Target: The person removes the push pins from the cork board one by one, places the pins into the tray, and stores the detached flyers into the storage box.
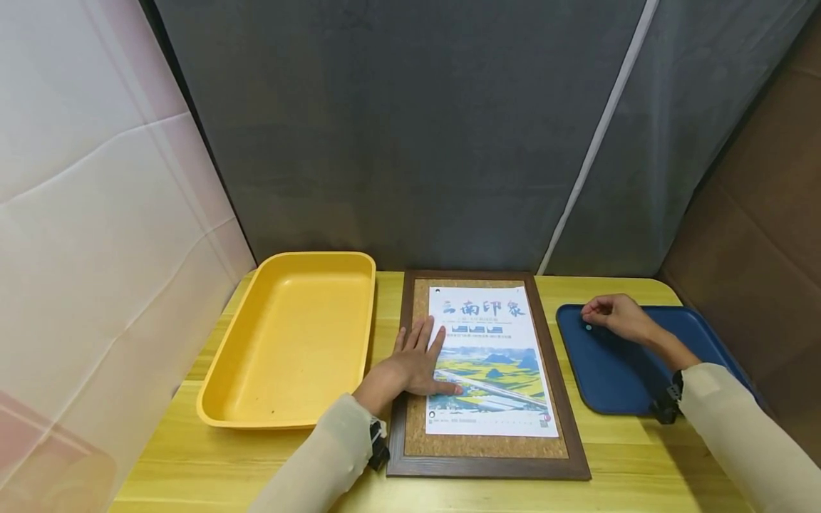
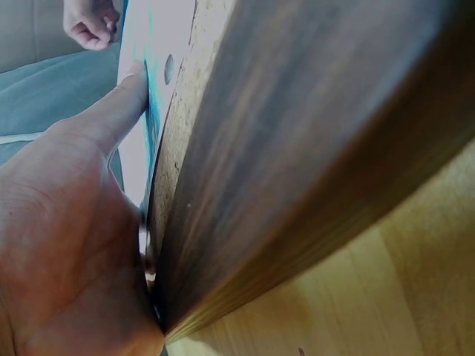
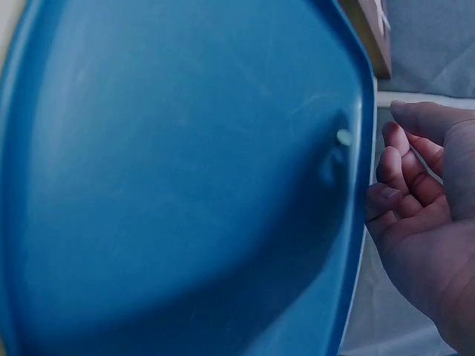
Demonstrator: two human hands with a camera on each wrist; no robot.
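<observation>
One poster pressed flat on one cork board, mid-table.

We see our left hand spread open on the poster's left edge; our right hand curls loosely above one small pin in one blue tray, right. One yellow tray sits left on the wooden table; grey curtains hang beyond.

The board is rough, speckled cork inside a dark, smooth wood-grain frame; on it lies a glossy printed paper poster. Left of the board, a matt yellow plastic tray; right, a smooth blue plastic tray. Underneath, a varnished pale wooden table.
</observation>
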